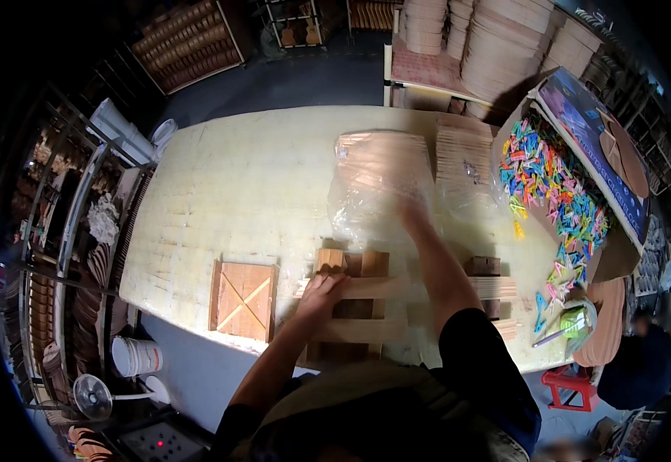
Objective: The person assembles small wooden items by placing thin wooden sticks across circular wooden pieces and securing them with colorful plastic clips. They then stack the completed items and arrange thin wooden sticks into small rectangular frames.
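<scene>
My left hand (324, 292) is closed around the left end of a pale wooden strip (366, 288). That strip lies across a dark brown wooden frame (362, 308) at the near middle of the table, and a second pale strip (358, 331) crosses the frame closer to me. My right arm reaches forward. The right hand (406, 206), smeared by motion, is over the near edge of a stack of thin wooden pieces (382, 154) on clear plastic; its fingers cannot be made out.
Left of the frame lies a square wooden panel (244, 300) with crossed strips. More strips (493, 288) rest on blocks to the right. Farther back are another wood stack (462, 154) and a cardboard box (613, 262) of colourful clips (551, 185). A pale table (220, 185) carries these.
</scene>
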Action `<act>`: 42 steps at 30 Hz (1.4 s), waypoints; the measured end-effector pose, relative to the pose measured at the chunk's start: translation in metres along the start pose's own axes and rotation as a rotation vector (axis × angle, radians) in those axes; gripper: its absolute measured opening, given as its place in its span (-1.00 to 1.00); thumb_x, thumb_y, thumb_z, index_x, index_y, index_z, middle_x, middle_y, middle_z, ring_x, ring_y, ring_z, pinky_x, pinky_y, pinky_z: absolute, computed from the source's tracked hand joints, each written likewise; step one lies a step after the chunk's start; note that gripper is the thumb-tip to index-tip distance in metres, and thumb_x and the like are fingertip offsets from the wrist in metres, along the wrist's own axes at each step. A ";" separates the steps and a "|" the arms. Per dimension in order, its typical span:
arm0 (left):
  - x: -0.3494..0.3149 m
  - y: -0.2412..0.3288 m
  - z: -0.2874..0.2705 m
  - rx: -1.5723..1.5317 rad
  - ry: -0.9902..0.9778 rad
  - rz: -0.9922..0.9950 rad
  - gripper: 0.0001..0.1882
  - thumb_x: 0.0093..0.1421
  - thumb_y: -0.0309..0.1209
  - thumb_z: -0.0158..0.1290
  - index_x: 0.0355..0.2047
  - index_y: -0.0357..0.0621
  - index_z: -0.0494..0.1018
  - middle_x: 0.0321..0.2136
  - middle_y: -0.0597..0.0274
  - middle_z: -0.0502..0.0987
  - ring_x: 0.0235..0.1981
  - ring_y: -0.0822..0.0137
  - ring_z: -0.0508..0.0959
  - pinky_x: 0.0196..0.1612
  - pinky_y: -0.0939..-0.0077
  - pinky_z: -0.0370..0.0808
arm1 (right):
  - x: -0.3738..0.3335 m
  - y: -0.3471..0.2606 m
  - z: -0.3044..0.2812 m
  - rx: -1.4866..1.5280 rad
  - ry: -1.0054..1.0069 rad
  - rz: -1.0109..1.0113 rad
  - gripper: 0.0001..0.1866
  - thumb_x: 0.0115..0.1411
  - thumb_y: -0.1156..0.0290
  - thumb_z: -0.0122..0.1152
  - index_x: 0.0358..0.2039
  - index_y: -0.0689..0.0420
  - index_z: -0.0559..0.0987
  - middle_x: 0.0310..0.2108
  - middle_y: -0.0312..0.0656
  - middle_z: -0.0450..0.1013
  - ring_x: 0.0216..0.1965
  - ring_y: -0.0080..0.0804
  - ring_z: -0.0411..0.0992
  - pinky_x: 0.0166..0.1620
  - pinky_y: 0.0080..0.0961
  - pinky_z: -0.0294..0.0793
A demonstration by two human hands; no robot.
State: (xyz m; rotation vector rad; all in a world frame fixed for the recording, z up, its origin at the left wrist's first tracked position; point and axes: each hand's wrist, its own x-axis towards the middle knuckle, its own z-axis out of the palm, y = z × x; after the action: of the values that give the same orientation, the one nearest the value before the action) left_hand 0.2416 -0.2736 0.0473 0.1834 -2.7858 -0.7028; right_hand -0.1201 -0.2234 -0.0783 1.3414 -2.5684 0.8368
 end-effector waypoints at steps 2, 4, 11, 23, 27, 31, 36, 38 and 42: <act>-0.005 -0.003 0.004 0.008 -0.007 -0.031 -0.56 0.07 -0.53 -0.01 0.01 -0.08 0.40 0.01 0.11 0.38 -0.03 0.05 0.36 0.04 0.25 0.31 | 0.001 0.000 0.015 0.146 -0.093 0.178 -0.49 0.10 0.38 0.07 0.10 0.17 0.33 0.14 0.14 0.22 0.10 0.05 0.24 0.14 -0.17 0.22; -0.003 -0.004 0.002 0.003 -0.019 -0.024 -0.56 0.07 -0.53 -0.01 0.01 -0.08 0.40 0.00 0.11 0.38 -0.03 0.04 0.36 0.05 0.25 0.30 | 0.001 0.007 0.029 0.136 -0.050 0.216 -0.49 0.10 0.37 0.07 0.09 0.16 0.34 0.14 0.14 0.21 0.10 0.06 0.24 0.14 -0.15 0.22; -0.009 -0.002 0.000 -0.005 -0.036 -0.067 -0.55 0.08 -0.56 -0.06 0.03 -0.07 0.38 0.01 0.14 0.36 -0.02 0.03 0.34 0.05 0.22 0.29 | -0.013 -0.077 -0.062 -0.032 -0.002 0.195 -0.79 0.10 0.39 0.11 -0.27 0.20 0.53 -0.25 0.04 0.47 -0.21 0.00 0.43 -0.14 -0.15 0.39; -0.006 -0.004 0.010 0.197 -0.033 -0.019 -0.54 0.13 -0.50 -0.07 0.07 0.12 0.37 -0.01 0.09 0.31 -0.01 0.00 0.27 0.06 0.24 0.25 | -0.148 -0.048 -0.136 0.663 -0.356 0.436 -0.79 0.09 0.35 0.19 -0.37 0.24 0.61 -0.53 -0.15 0.53 -0.48 -0.53 0.46 -0.35 -0.53 0.42; -0.007 -0.004 0.014 0.259 -0.017 -0.025 -0.57 0.17 -0.44 -0.05 0.07 0.14 0.37 0.08 0.17 0.28 0.08 -0.01 0.23 0.13 0.23 0.21 | -0.141 -0.063 -0.128 0.557 -0.287 0.344 -0.78 0.05 0.33 0.22 -0.39 0.22 0.63 -0.54 -0.13 0.54 -0.48 -0.50 0.47 -0.34 -0.50 0.44; -0.005 -0.005 0.009 0.282 0.002 0.062 -0.57 0.17 -0.47 -0.06 0.08 0.03 0.37 0.14 0.19 0.26 0.17 0.00 0.18 0.21 0.21 0.15 | -0.132 -0.086 -0.107 0.593 -0.425 0.402 -0.77 0.05 0.34 0.26 -0.40 0.28 0.62 -0.59 -0.28 0.48 -0.55 -0.60 0.36 -0.43 -0.56 0.39; -0.009 -0.017 0.018 0.211 -0.052 0.079 -0.57 0.17 -0.48 -0.06 0.09 -0.12 0.36 0.15 0.17 0.28 0.20 0.06 0.20 0.24 0.23 0.14 | -0.147 -0.083 -0.100 0.643 -0.397 0.438 -0.75 0.05 0.33 0.25 -0.38 0.28 0.62 -0.59 -0.29 0.48 -0.57 -0.60 0.36 -0.47 -0.58 0.37; -0.008 -0.020 0.019 0.157 -0.040 0.085 -0.56 0.17 -0.49 -0.06 0.10 -0.10 0.35 0.18 0.17 0.25 0.22 0.06 0.18 0.25 0.23 0.12 | -0.150 -0.078 -0.096 0.723 -0.428 0.490 -0.75 0.06 0.33 0.26 -0.37 0.29 0.61 -0.59 -0.30 0.47 -0.57 -0.61 0.36 -0.49 -0.59 0.36; -0.008 -0.020 0.019 0.225 -0.040 0.101 -0.55 0.17 -0.50 -0.05 0.10 -0.09 0.35 0.23 0.15 0.19 0.27 0.05 0.12 0.27 0.18 0.08 | -0.142 -0.076 -0.095 0.786 -0.420 0.556 -0.76 0.06 0.34 0.26 -0.38 0.29 0.60 -0.58 -0.29 0.47 -0.58 -0.63 0.35 -0.52 -0.61 0.34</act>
State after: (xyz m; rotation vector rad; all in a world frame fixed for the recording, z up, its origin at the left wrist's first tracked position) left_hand 0.2450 -0.2812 0.0199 0.0707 -2.8847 -0.3718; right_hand 0.0118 -0.1052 -0.0173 0.9847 -3.1550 2.0127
